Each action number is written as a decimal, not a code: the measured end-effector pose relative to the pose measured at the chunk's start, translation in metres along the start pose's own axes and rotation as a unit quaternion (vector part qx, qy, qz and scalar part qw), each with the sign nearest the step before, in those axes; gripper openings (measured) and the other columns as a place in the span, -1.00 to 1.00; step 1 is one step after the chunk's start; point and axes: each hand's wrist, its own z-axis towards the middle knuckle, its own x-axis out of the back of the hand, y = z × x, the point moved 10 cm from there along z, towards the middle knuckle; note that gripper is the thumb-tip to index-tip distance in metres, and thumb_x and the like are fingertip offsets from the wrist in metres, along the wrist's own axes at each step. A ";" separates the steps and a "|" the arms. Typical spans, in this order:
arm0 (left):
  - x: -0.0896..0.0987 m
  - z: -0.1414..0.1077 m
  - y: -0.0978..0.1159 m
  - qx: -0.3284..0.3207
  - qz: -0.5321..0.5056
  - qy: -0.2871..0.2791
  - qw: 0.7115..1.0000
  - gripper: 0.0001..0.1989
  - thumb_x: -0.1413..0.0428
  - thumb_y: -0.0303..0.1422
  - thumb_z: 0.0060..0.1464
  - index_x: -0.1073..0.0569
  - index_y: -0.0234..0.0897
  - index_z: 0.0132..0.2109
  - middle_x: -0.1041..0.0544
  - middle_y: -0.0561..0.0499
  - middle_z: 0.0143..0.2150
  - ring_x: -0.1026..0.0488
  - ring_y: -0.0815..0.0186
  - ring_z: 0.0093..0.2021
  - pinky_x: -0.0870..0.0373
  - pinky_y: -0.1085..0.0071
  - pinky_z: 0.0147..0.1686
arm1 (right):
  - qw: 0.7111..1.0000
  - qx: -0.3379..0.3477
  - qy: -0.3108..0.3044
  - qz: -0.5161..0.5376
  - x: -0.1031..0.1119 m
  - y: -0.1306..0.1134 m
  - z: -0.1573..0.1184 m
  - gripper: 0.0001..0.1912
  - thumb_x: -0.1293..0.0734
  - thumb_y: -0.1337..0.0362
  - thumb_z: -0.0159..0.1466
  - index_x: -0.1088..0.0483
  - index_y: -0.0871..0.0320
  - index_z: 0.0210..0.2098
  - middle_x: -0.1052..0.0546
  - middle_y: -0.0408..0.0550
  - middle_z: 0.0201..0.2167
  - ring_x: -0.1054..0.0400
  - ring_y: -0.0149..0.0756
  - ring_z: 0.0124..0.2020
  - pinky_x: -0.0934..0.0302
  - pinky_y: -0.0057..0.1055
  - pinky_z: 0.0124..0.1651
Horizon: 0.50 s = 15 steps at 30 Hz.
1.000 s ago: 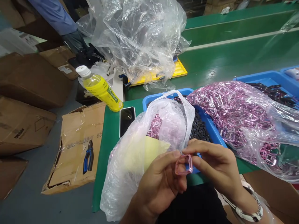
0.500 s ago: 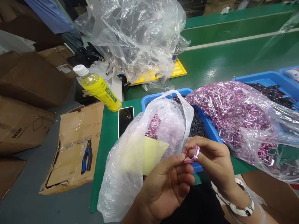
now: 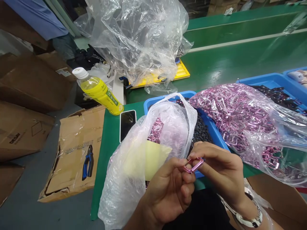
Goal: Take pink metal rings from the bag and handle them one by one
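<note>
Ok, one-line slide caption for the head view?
Left hand and right hand pinch a pink frame together over a clear bag beside a blue tray.

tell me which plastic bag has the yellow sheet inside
The small bag beside the left hand; the big bag on the right holds only pink frames.

yellow drink bottle beside phone on green table; blue pliers on cardboard box.

Plastic bag crowds left; blue tray blocks ahead.
</note>
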 end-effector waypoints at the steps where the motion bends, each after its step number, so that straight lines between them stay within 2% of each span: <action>1: -0.001 0.001 0.000 0.003 -0.001 -0.007 1.000 -0.88 -0.18 -0.51 0.08 -0.43 -0.56 -0.27 -0.44 0.00 -0.50 -0.41 0.42 -0.60 -0.38 0.63 -0.59 | 1.000 0.002 -0.001 -0.004 0.000 -0.001 0.000 -0.84 -0.35 0.44 0.21 -0.46 0.09 -0.25 -0.49 -0.14 -0.40 -0.34 -0.36 -0.36 -0.25 -0.39 -0.22; 6: -0.004 0.001 -0.001 0.005 -0.005 -0.019 1.000 -0.87 -0.19 -0.50 0.08 -0.44 -0.57 -0.28 -0.44 -0.01 -0.50 -0.42 0.42 -0.59 -0.36 0.64 -0.61 | 1.000 0.000 0.004 -0.002 0.002 -0.001 0.000 -0.84 -0.36 0.44 0.20 -0.49 0.07 -0.25 -0.50 -0.15 -0.42 -0.36 -0.38 -0.37 -0.27 -0.43 -0.24; 8: -0.004 -0.002 -0.003 0.007 -0.010 -0.012 1.000 -0.88 -0.19 -0.50 0.09 -0.44 -0.55 -0.27 -0.44 0.00 -0.49 -0.42 0.41 -0.59 -0.37 0.62 -0.59 | 0.999 -0.044 0.014 0.021 0.004 0.011 -0.001 -0.88 -0.38 0.40 0.20 -0.51 0.06 -0.29 -0.52 -0.14 -0.43 -0.38 -0.37 -0.37 -0.30 -0.45 -0.26; 10: -0.006 -0.005 -0.007 0.013 -0.026 -0.001 1.000 -0.87 -0.20 -0.51 0.10 -0.43 -0.54 -0.25 -0.45 -0.01 -0.47 -0.42 0.41 -0.57 -0.40 0.59 -0.56 | 0.989 -0.126 0.022 0.075 0.002 0.031 -0.005 -0.95 -0.40 0.32 0.19 -0.53 0.07 -0.33 -0.53 -0.11 -0.42 -0.41 -0.34 -0.35 -0.33 -0.47 -0.27; 12: -0.008 -0.007 -0.010 0.011 -0.057 0.007 0.998 -0.87 -0.18 -0.52 0.12 -0.41 -0.55 -0.21 -0.45 -0.02 -0.45 -0.43 0.39 -0.55 -0.43 0.57 -0.53 | 0.963 -0.212 0.026 0.164 -0.006 0.053 -0.012 -0.91 -0.44 0.23 0.15 -0.53 0.10 -0.37 -0.53 -0.08 -0.43 -0.40 -0.36 -0.42 -0.33 -0.51 -0.36; 15: -0.010 -0.006 -0.011 -0.001 -0.103 0.011 0.995 -0.88 -0.14 -0.55 0.15 -0.40 -0.58 -0.17 -0.46 -0.06 -0.43 -0.45 0.36 -0.51 -0.45 0.53 -0.50 | 0.900 -0.294 0.028 0.321 -0.025 0.071 -0.020 -0.82 -0.49 0.17 0.06 -0.52 0.13 -0.41 -0.49 -0.10 -0.51 -0.32 -0.46 -0.54 -0.25 -0.61 -0.49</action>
